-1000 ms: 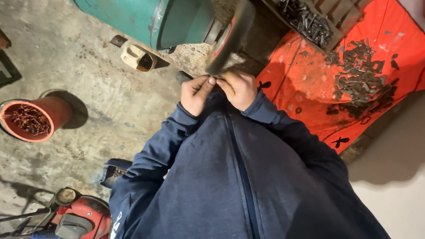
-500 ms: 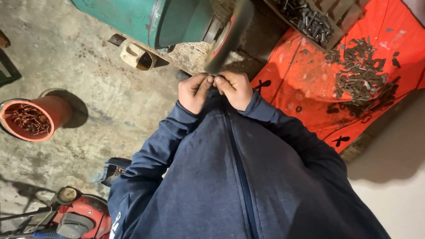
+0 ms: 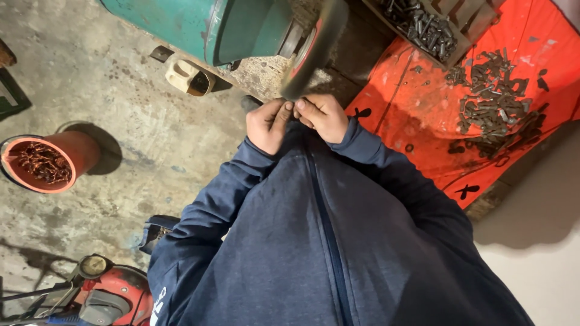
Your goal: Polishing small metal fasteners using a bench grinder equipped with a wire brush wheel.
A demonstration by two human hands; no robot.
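We are looking down over a blue jacket point(image 3: 314, 241) at two hands that are meeting close together in front of the chest. The left hand point(image 3: 270, 125) is curling its fingers point(image 3: 279, 115) narrow, and the right hand point(image 3: 325, 116) is doing the same with its fingers point(image 3: 309, 107). Both hands are pinching something small between them, but it is hidden by the fingers, so we cannot tell what it is. The pinched spot is lying just under the rim of a wheel point(image 3: 314, 45), which is blurred in the picture. The fingertips are sitting very near the rim; we cannot tell if they are touching it.

The wheel is sitting at the end of a green machine point(image 3: 205, 24) that is standing on the floor point(image 3: 121, 133). A small beige part point(image 3: 188, 77) is lying just beside the machine.

At the right side, a red sheet point(image 3: 423, 121) is covering the floor, and a heap of dark metal pieces point(image 3: 492, 102) is lying on it. A crate point(image 3: 432, 30) with more pieces is resting at the upper edge of the sheet. At the left side, well apart from the hands, a red pot point(image 3: 54, 160) is holding rusty scraps. A red tool point(image 3: 109, 296) is showing in the lower left corner.
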